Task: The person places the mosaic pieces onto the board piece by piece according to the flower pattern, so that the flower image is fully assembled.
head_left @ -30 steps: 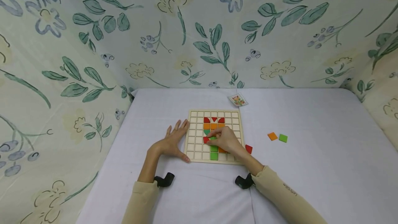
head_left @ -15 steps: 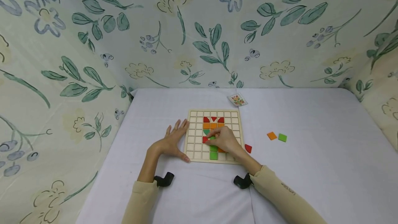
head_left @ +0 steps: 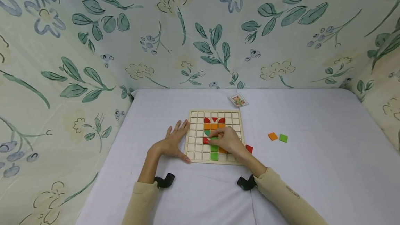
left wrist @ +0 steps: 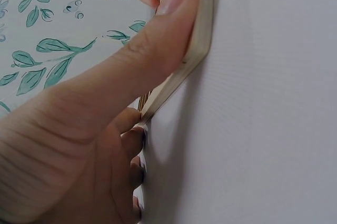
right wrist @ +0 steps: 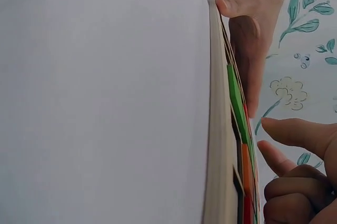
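A wooden grid board (head_left: 196,147) lies on the white cloth with coloured tiles in its middle cells. My left hand (head_left: 173,142) is spread along its left side. Its thumb (left wrist: 147,45) lies at the near corner, and the other fingertips touch the side edge. My right hand (head_left: 229,141) hovers over the board beside a red tile (head_left: 206,141) with a curved edge. In the right wrist view its thumb and index finger stand apart with nothing visible between them, and the other fingers are curled. This hand hides part of the pattern, including tiles around the green ones (head_left: 214,156).
A loose red tile (head_left: 249,149) lies just off the board's right edge. Farther right are an orange tile (head_left: 273,136) and a green tile (head_left: 283,138). A small pattern card (head_left: 238,100) lies behind the board. Flowered cloth (head_left: 193,27) hangs at the back.
My right thumb and index finger have drawn back slightly from the red curved tile, leaving more of it visible. The left hand has stayed on the board's edge.
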Tool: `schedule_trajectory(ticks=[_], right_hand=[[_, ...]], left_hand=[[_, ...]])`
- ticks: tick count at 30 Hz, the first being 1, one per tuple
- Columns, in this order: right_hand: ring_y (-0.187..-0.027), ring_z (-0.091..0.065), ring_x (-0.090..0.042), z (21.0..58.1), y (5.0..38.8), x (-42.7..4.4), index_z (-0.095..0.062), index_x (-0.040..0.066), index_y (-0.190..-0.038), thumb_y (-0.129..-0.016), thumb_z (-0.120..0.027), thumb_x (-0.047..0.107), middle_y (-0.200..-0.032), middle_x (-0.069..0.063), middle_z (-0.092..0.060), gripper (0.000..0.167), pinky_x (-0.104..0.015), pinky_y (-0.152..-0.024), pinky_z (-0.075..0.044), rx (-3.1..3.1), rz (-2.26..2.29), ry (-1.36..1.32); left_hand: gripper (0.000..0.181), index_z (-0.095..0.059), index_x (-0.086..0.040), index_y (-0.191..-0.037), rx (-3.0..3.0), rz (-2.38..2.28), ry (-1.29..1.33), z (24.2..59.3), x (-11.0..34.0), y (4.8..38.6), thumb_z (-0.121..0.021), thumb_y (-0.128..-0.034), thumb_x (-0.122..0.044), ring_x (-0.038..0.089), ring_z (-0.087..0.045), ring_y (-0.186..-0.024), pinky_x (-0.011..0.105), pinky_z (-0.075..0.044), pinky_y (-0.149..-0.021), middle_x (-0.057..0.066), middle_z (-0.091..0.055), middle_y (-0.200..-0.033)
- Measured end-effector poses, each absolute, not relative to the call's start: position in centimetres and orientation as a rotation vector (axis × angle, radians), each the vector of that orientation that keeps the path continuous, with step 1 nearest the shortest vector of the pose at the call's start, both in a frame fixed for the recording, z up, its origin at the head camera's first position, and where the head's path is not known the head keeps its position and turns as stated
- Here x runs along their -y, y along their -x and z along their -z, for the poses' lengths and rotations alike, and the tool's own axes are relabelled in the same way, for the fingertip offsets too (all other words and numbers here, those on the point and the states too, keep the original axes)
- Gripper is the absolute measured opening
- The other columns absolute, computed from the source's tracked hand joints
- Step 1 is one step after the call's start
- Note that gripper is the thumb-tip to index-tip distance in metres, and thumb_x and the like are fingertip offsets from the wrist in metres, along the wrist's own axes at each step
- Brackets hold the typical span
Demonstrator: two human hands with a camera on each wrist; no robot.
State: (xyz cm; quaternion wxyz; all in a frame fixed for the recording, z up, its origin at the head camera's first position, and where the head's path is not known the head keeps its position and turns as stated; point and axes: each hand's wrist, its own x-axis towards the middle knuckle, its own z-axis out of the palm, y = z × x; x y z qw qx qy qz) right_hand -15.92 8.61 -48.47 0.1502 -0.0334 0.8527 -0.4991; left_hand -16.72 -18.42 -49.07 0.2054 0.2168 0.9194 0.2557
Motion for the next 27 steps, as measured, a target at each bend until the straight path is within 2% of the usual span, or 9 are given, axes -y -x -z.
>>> schedule_trajectory(ticks=[10, 18, 23, 27], right_hand=[[-0.046, -0.029, -0.012, 47.4, 15.4, -13.8, -0.079, 0.008, -0.108, -0.088, -0.082, 0.023, -0.054, 0.004, -0.032, 0.025, -0.022, -0.044, -0.022, -2.465, 1.456, 0.118], [-0.053, -0.03, -0.012, 46.5, 15.2, -19.3, -0.077, 0.006, -0.116, -0.09, -0.08, 0.024, -0.059, 0.005, -0.032, 0.032, -0.023, -0.047, -0.022, -2.577, 1.341, -0.007], [-0.057, -0.032, -0.012, 46.3, 14.7, -22.5, -0.075, 0.005, -0.121, -0.091, -0.079, 0.024, -0.061, 0.004, -0.033, 0.036, -0.025, -0.049, -0.025, -2.645, 1.321, -0.065], [-0.062, -0.036, -0.011, 46.4, 14.1, -24.8, -0.074, 0.006, -0.124, -0.091, -0.079, 0.03, -0.063, 0.004, -0.036, 0.041, -0.026, -0.052, -0.029, -2.687, 1.283, -0.102]], left_hand=[[0.149, -0.002, -0.008, -0.167, -2.563, -0.731, -0.614, 48.9, 18.4, 16.7, -0.099, -0.0602, -0.046, 0.034, 0.016, -0.162, 0.062, 0.011, -0.13, 0.008, 0.006, -0.176], [0.148, -0.004, -0.008, -0.167, -2.568, -0.721, -0.609, 48.8, 18.3, 16.5, -0.099, -0.0601, -0.046, 0.034, 0.014, -0.162, 0.062, 0.009, -0.13, 0.008, 0.004, -0.176], [0.148, -0.004, -0.007, -0.167, -2.567, -0.734, -0.609, 48.8, 18.3, 16.5, -0.1, -0.0598, -0.046, 0.035, 0.014, -0.162, 0.063, 0.009, -0.13, 0.009, 0.004, -0.176], [0.148, -0.004, -0.007, -0.167, -2.568, -0.732, -0.612, 48.8, 18.3, 16.5, -0.1, -0.0601, -0.046, 0.035, 0.014, -0.162, 0.064, 0.009, -0.13, 0.009, 0.004, -0.176]])
